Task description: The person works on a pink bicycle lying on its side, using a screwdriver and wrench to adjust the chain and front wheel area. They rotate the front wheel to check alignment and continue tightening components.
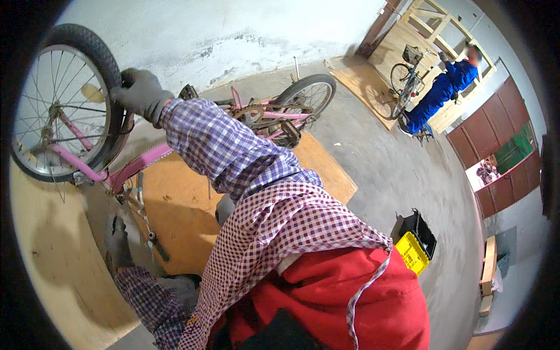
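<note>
A pink bicycle (pixel 153 154) is upside down on the floor, its front wheel (pixel 96 49) raised at the left. My right hand (pixel 143 95), in a grey glove, is closed with its fingers at the edge of the front tyre. Lower down, my left hand (pixel 119 245), also gloved, is beside the handlebar (pixel 140 204), apart from the wheel. Its fingers look curled together; what they hold, if anything, is hidden. The rear wheel (pixel 312 96) and the crank (pixel 252 114) are farther back to the right.
Plywood boards (pixel 181 216) lie under and beside the bicycle. An open black and yellow toolbox (pixel 413 251) stands on the floor at right. Farther off, a person in blue overalls (pixel 440 93) is at another bicycle (pixel 406 79). A stained white wall (pixel 233 41) rises behind.
</note>
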{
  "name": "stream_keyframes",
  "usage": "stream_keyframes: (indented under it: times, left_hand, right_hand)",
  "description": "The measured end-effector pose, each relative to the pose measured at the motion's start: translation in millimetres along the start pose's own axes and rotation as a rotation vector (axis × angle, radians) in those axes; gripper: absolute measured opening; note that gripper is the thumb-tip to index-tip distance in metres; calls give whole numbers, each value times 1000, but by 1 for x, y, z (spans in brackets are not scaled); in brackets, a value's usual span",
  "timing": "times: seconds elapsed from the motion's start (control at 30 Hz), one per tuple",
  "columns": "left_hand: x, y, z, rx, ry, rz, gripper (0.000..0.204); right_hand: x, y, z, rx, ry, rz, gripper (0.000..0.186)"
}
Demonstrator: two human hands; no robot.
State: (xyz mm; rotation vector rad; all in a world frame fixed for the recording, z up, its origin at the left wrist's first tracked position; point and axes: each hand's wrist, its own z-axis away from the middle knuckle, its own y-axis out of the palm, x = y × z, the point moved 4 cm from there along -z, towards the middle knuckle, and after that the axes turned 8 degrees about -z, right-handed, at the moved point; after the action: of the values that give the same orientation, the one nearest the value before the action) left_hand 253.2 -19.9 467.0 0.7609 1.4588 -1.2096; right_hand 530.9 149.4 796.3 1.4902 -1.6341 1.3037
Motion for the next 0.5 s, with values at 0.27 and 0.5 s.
stream_keyframes:
  times: [0.27, 0.5]
  left_hand:
    - [25, 19, 13, 78, -124, 49, 27]
    - [48, 3, 7, 38, 165, -422, 43]
  right_hand:
    - [-16, -87, 93, -8, -34, -109, 59]
    - [-97, -143, 186, -66, 194, -92, 53]
